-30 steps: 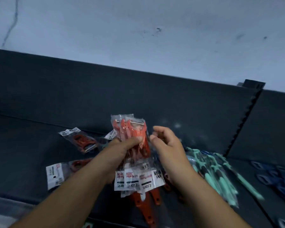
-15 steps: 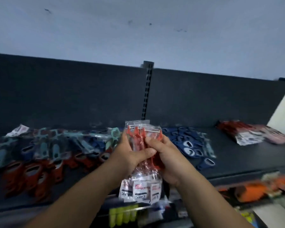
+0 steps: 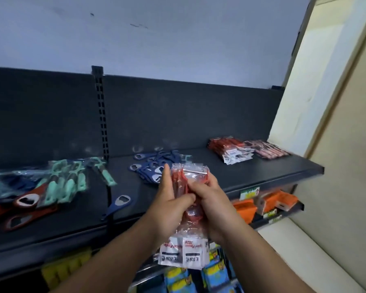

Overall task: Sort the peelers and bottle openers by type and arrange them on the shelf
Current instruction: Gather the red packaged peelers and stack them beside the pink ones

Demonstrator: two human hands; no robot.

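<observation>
- Mint-green peelers (image 3: 68, 182) lie mixed with red bottle openers (image 3: 28, 200) at the left end of the shelf (image 3: 262, 172), not yet sorted.
- Blue openers (image 3: 154, 166) are piled mid-shelf, with a stray opener (image 3: 120, 203) near the front edge.
- Left hand (image 3: 171, 206) and right hand (image 3: 211, 199) both grip a bundle of red peelers (image 3: 190, 172) above the front edge. Square the packets first.
- Red stack (image 3: 228, 148) at the right end looks the same type. Lay the bundle flush beside it.
</observation>
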